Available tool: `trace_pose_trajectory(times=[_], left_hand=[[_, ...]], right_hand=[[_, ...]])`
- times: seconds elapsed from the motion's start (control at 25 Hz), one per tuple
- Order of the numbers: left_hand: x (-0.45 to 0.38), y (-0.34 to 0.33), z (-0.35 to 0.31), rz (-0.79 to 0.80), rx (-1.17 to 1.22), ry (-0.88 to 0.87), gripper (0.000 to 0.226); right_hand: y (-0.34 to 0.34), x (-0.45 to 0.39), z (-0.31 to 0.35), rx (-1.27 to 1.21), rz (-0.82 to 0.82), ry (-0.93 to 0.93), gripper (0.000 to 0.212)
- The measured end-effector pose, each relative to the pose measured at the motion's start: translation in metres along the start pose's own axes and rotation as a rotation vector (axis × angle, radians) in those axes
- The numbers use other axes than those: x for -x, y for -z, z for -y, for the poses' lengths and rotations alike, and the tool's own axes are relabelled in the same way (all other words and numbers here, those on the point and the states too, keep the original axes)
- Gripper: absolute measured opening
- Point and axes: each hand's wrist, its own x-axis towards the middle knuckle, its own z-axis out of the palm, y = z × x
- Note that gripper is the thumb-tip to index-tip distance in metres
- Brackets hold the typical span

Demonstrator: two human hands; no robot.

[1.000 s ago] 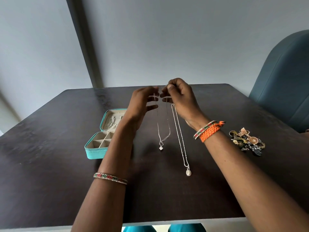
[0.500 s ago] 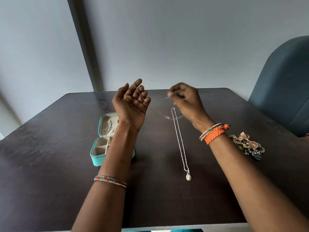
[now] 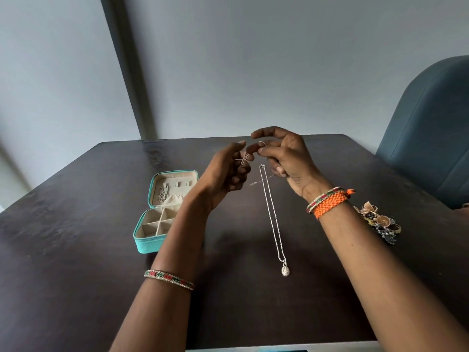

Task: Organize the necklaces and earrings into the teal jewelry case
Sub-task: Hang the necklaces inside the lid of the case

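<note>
The teal jewelry case [image 3: 146,243] lies open at the left of the dark table, a chain hooked in its lid and its divided tray holding nothing I can see. My left hand [image 3: 224,174] and my right hand [image 3: 284,156] are raised together above the table's middle, each pinching part of a thin silver chain [image 3: 244,160] gathered between them; its pendant end [image 3: 253,183] dangles below. A longer beaded necklace with an oval pendant [image 3: 272,219] lies straight on the table under my hands. A pile of ornate earrings [image 3: 380,221] sits at the right, behind my right wrist.
The dark table [image 3: 76,250] reaches to a pale near edge at the bottom. A blue padded chair [image 3: 431,135] stands at the far right. Behind the table is a grey wall with a darker vertical strip.
My hands first held the thin chain hanging down, spread apart with it stretched between them, and now have come back together with the chain bunched up. The long necklace stayed put.
</note>
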Motion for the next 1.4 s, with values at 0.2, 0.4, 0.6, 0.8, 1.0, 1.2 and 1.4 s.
trace_pose_trajectory(times=[0.2, 0.4, 0.6, 0.8, 1.0, 1.2, 1.4], left_hand=[[0.003, -0.007, 0.002, 0.039, 0.088, -0.041, 0.022], [0.005, -0.004, -0.006, 0.064, 0.663, -0.192, 0.028], [-0.001, -0.006, 0.003, -0.132, 0.892, -0.331, 0.024], [-0.010, 0.008, 0.003, -0.284, 1.000, -0.377, 0.019], [-0.019, 0.015, 0.013, -0.541, 0.614, -0.182, 0.024], [-0.011, 0.015, 0.003, -0.304, 0.912, -0.120, 0.022], [-0.006, 0.003, 0.002, -0.228, 1.020, -0.190, 0.019]], right_hand=[[-0.009, -0.001, -0.006, 0.078, -0.160, 0.036, 0.021], [-0.011, -0.003, -0.016, 0.215, -0.068, -0.139, 0.025], [-0.019, 0.000, -0.020, 0.509, -0.200, 0.079, 0.026], [-0.022, 0.003, -0.013, 0.426, 0.108, 0.114, 0.035], [-0.026, 0.006, -0.012, 0.459, 0.330, 0.099, 0.029], [-0.014, -0.001, -0.011, -0.124, -0.007, -0.015, 0.020], [-0.007, -0.005, -0.026, -0.015, -0.277, -0.320, 0.013]])
